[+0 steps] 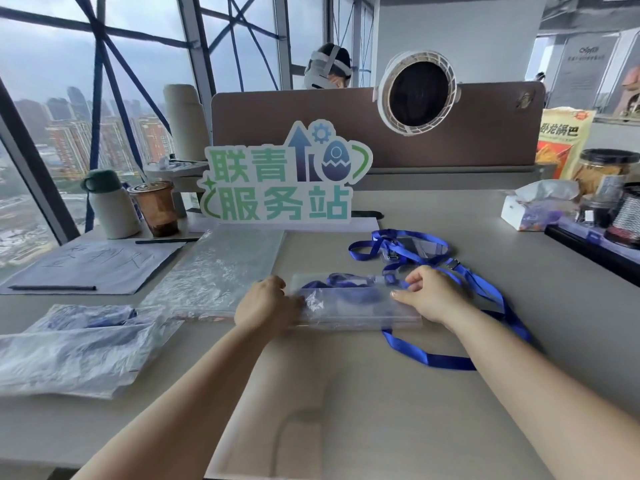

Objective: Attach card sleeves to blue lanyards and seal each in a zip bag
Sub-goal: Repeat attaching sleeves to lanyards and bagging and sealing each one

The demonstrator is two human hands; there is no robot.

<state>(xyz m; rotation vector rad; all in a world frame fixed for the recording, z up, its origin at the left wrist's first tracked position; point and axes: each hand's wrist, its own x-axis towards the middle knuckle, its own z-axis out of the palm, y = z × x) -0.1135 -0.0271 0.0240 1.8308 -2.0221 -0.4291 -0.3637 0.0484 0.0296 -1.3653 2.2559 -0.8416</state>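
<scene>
A clear zip bag (360,306) lies flat on the table in front of me, with a folded blue lanyard (349,284) inside it. My left hand (268,301) presses on the bag's left end, fingers closed over it. My right hand (429,292) pinches the bag's right end between thumb and fingers. More loose blue lanyards (481,282) with metal clips and a clear card sleeve (424,249) lie behind and to the right of the bag; one strap loops under the bag toward me.
A stack of clear bags (214,271) lies to the left, with filled bags (69,348) at the near left. A cut-out sign (284,181), a drink cup (156,207), a bottle (110,206), papers with pens (93,265), and a tissue box (533,209) ring the work area.
</scene>
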